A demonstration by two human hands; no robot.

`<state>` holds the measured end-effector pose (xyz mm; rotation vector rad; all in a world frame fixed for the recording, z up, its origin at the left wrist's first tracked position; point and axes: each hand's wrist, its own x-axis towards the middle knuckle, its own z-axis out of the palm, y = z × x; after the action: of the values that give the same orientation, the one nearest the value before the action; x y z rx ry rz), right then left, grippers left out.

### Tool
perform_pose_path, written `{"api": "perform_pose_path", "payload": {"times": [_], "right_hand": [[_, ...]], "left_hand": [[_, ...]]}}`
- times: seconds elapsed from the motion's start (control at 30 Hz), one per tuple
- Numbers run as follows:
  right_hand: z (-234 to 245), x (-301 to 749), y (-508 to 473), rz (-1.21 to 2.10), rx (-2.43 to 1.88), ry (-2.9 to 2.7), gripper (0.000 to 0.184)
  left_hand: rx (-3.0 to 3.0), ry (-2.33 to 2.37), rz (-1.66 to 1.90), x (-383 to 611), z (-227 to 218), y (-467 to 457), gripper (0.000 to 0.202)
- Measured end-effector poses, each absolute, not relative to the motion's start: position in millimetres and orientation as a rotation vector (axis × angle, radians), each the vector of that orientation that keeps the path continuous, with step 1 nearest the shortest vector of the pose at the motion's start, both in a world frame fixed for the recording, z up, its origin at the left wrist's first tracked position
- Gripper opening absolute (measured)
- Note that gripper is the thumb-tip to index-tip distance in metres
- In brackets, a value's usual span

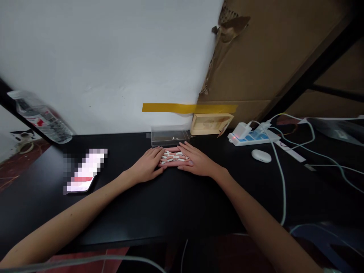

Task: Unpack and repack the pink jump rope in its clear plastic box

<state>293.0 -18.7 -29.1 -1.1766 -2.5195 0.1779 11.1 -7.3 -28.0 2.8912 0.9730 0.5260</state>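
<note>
A heap of several small white and red pieces [174, 157] lies on the black table [170, 204], just in front of a clear plastic box [170, 137]. My left hand [148, 165] rests flat on the table to the left of the heap, fingers stretched out and touching its edge. My right hand [195, 160] lies flat on the right side, fingers spread against the heap. Both hands cup the pile between them and hold nothing.
A phone [83, 171] lies at the left, a water bottle [42, 118] beyond it. A small wooden box [210, 123], a power strip [253, 137] with chargers and white cables [280, 174], and a white earbud case [261, 155] sit at the right. A wall stands behind.
</note>
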Motion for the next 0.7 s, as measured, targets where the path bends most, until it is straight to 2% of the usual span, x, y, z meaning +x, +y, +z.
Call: {"api": "perform_pose_path", "payload": {"times": [0.33,0.7], "right_hand": [[-26.3,292.7,-19.4,0.206,-1.190,-2.543,0.079],[-20.4,285.9,-23.5,0.125,-1.121,-2.457,0.056]], "left_hand": [[2.856,0.886,0.477,35.2,-3.3,-8.9,0.051],[2.885,1.008,0.619,50.2,-27.8,-6.5,0.058]]}}
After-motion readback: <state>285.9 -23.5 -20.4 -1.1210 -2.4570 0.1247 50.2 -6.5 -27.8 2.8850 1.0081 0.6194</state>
